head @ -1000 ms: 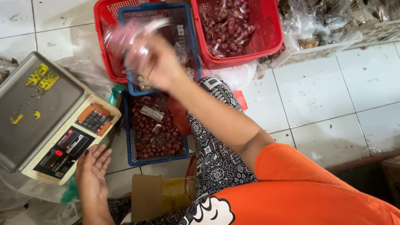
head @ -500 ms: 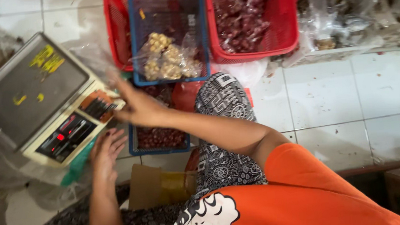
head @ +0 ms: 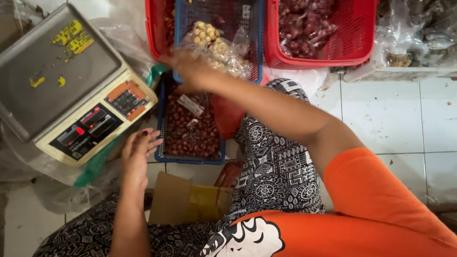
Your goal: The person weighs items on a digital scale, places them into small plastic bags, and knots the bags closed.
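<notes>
Right hand has moved up from the grey weighing scale to the clear plastic bag of pale nuts in the blue mesh basket, its grip unclear. Left hand rests spread, empty, beside the scale.

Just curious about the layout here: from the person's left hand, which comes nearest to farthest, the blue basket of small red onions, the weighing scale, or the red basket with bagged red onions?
Seen from the head camera, from the left hand:
1. Blue basket of small red onions, right beside its fingers.
2. Weighing scale; its button panel sits just above and to the left, nearly as close.
3. Red basket with bagged red onions, far off at the upper right.
</notes>
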